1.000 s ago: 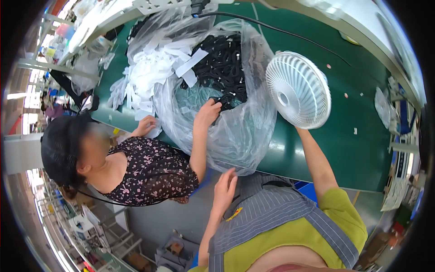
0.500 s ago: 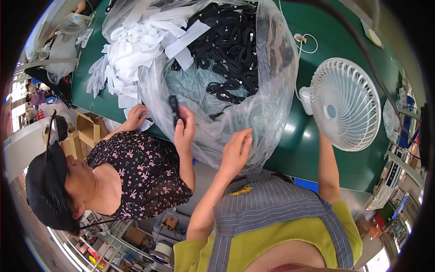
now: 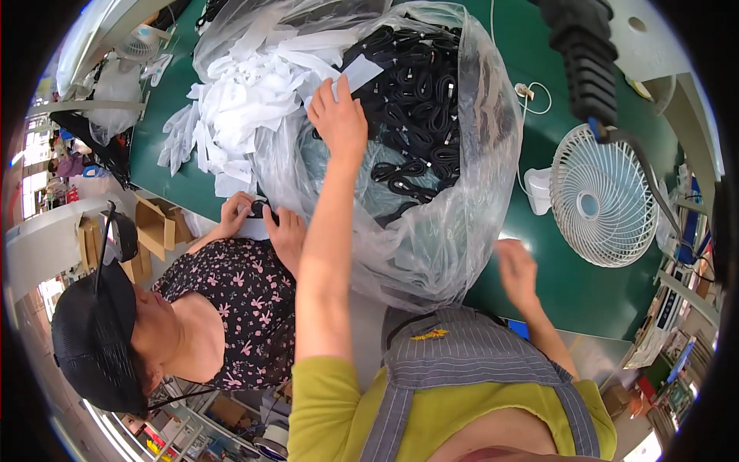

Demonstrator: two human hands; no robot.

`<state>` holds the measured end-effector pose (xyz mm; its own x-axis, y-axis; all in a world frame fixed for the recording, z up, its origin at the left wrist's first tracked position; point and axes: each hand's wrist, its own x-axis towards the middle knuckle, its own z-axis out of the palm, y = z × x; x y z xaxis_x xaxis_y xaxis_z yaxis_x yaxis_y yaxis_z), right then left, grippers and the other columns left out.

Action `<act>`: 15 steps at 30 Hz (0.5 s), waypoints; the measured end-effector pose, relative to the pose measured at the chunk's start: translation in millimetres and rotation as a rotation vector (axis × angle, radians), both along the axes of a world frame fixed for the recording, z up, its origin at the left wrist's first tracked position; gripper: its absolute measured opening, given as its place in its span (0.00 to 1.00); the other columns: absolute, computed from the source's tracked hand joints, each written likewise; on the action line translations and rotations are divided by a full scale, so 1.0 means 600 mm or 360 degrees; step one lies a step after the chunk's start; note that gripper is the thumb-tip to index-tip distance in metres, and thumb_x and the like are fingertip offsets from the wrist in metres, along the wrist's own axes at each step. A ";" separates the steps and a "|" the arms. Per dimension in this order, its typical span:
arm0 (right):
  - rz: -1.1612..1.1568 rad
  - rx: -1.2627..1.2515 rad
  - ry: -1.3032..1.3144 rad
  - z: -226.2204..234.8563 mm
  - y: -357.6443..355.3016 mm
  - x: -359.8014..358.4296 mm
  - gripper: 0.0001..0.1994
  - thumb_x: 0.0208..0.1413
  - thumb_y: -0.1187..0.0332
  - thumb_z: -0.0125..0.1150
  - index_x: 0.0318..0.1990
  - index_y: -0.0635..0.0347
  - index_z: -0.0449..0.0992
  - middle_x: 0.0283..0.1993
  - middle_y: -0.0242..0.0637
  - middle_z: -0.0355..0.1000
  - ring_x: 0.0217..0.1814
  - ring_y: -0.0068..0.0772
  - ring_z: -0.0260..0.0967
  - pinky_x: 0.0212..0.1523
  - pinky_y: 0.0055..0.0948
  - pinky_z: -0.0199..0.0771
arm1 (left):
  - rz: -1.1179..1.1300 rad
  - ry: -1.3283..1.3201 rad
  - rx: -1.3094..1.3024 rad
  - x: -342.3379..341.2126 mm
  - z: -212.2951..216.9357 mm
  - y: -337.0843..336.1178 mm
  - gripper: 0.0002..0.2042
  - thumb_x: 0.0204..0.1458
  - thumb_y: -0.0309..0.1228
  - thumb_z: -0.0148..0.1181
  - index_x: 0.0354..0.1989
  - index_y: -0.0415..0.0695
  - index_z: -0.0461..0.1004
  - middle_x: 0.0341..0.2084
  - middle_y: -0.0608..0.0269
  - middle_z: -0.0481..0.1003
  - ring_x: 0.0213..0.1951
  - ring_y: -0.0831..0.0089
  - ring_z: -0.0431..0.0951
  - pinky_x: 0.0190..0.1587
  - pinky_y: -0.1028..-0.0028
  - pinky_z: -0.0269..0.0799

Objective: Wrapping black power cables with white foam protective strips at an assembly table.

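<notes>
My left hand [image 3: 339, 123] reaches across the pile of white strips [image 3: 246, 100], its fingers apart over one loose strip [image 3: 363, 71]. Whether the fingertips touch that strip, I cannot tell. Right of the pile, coiled black cables [image 3: 419, 100] lie heaped in a large clear plastic bag [image 3: 489, 115]. My right hand [image 3: 517, 269] is by the table's near edge, right of the bag; motion smears its fingers. On my left, a co-worker holds a small black coiled cable [image 3: 260, 208] in both hands, above a white strip.
A white fan [image 3: 604, 196] stands on the green table [image 3: 531, 300] at the right. A white cord [image 3: 536, 98] lies behind it. A thick black cable [image 3: 585, 61] hangs over the table's right side. Open cardboard boxes [image 3: 158, 227] stand beyond the co-worker.
My left hand has moved forward from the bag's near edge to the white strips. My right hand has come back from behind the fan. The co-worker has brought the black cable down to the other hand.
</notes>
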<state>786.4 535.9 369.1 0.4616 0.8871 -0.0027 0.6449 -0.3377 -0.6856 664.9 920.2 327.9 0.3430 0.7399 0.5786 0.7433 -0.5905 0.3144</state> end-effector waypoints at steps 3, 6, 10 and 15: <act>0.0355 0.0299 0.0106 0.011 0.155 -0.036 0.13 0.53 0.77 0.57 0.47 0.60 0.75 0.47 0.44 0.71 0.50 0.47 0.71 0.48 0.36 0.74 | 0.0026 0.0376 0.0136 -0.022 -0.044 0.058 0.11 0.47 0.30 0.61 0.40 0.44 0.75 0.39 0.58 0.73 0.46 0.57 0.70 0.52 0.52 0.59; 0.0481 0.0275 -0.0211 -0.036 0.290 -0.025 0.17 0.50 0.78 0.57 0.50 0.62 0.72 0.53 0.46 0.67 0.56 0.48 0.65 0.54 0.39 0.69 | 0.0049 0.0180 -0.0050 -0.031 -0.040 0.061 0.06 0.50 0.33 0.61 0.31 0.45 0.76 0.31 0.61 0.72 0.40 0.60 0.72 0.43 0.58 0.64; 0.0744 0.0160 -0.0654 -0.133 0.343 -0.011 0.18 0.44 0.75 0.57 0.47 0.62 0.73 0.46 0.40 0.67 0.53 0.40 0.63 0.53 0.37 0.62 | -0.0008 -0.1050 -0.1459 -0.047 0.020 -0.027 0.07 0.57 0.33 0.58 0.35 0.44 0.77 0.36 0.61 0.75 0.37 0.67 0.77 0.39 0.66 0.72; 0.0619 -0.0075 -0.0907 -0.131 0.365 -0.013 0.10 0.44 0.70 0.59 0.36 0.59 0.76 0.37 0.38 0.68 0.46 0.38 0.63 0.45 0.34 0.60 | 0.0308 -0.2578 -0.2584 -0.080 -0.006 -0.226 0.11 0.59 0.28 0.55 0.49 0.43 0.69 0.41 0.65 0.75 0.41 0.72 0.78 0.46 0.69 0.76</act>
<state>778.5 754.7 290.7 0.0509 0.9934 0.1031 0.9806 -0.0301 -0.1939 616.7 784.5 324.5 0.2613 0.6695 -0.6953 -0.5269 0.7025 0.4784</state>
